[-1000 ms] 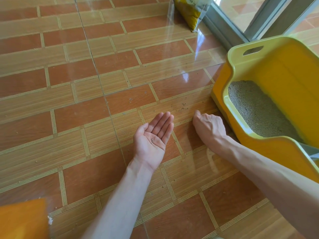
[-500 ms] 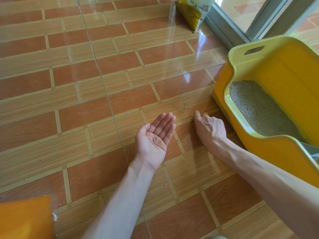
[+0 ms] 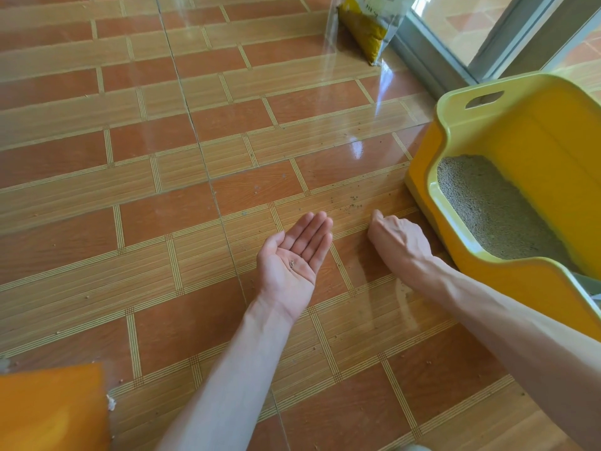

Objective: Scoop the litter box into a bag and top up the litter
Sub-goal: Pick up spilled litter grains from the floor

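Note:
A yellow litter box [image 3: 455, 102] with a high back stands at the right, grey litter [image 3: 487, 206] inside it. My left hand [image 3: 292, 258] lies palm up over the tiled floor, fingers together, a few litter grains [image 3: 292, 264] resting in the palm. My right hand [image 3: 395, 237] is just left of the box's front corner, fingers curled down against the floor; what they pinch is hidden. Spilled litter specks [image 3: 351, 205] dot the tiles just beyond both hands. A yellow litter bag [image 3: 370, 24] stands at the top by the door frame.
A glass sliding door with a grey frame [image 3: 432, 63] runs behind the box. An orange object [image 3: 48, 408] fills the bottom left corner. A grey-green piece [image 3: 588, 284] shows behind the box's near right edge.
Both hands have barely shifted; the view has drifted slightly. My right hand stays pressed at the floor beside the box, my left palm stays up with grains.

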The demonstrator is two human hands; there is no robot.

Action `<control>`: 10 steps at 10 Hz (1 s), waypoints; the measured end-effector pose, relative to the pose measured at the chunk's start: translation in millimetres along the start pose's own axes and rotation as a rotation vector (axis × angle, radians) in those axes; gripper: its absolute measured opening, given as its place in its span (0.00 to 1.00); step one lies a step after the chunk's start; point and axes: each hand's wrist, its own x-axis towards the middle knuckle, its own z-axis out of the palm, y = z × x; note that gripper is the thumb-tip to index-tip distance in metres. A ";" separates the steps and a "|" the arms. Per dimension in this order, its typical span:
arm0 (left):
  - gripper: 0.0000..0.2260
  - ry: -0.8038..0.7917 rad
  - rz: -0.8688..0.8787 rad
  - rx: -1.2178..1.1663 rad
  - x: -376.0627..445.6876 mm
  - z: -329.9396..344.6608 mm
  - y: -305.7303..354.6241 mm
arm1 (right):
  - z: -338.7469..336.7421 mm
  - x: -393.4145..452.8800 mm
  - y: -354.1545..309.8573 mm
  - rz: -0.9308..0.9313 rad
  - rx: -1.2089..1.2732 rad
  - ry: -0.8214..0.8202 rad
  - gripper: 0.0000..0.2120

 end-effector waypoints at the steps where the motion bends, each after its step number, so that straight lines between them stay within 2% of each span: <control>1: 0.22 0.010 0.000 0.007 -0.8 0.0 0.3 | -2.6 1.1 0.4 -0.025 -0.024 -0.020 0.06; 2: 0.22 0.017 0.004 0.014 -1.7 0.2 0.6 | -3.7 -3.0 1.4 -0.064 -0.034 0.011 0.04; 4: 0.22 0.023 0.007 0.009 -1.6 2.1 1.4 | 1.9 -16.4 13.4 -0.199 0.029 0.105 0.11; 7: 0.21 0.036 0.015 0.022 8.3 31.4 11.8 | -20.7 -13.3 -20.7 -0.310 0.267 0.321 0.15; 8: 0.21 0.050 0.036 0.025 1.8 60.2 28.0 | -53.1 -14.3 -36.7 -0.350 0.284 0.369 0.15; 10: 0.21 0.100 0.087 -0.007 -41.0 147.8 64.4 | -161.8 -48.4 -69.0 -0.409 0.304 0.363 0.15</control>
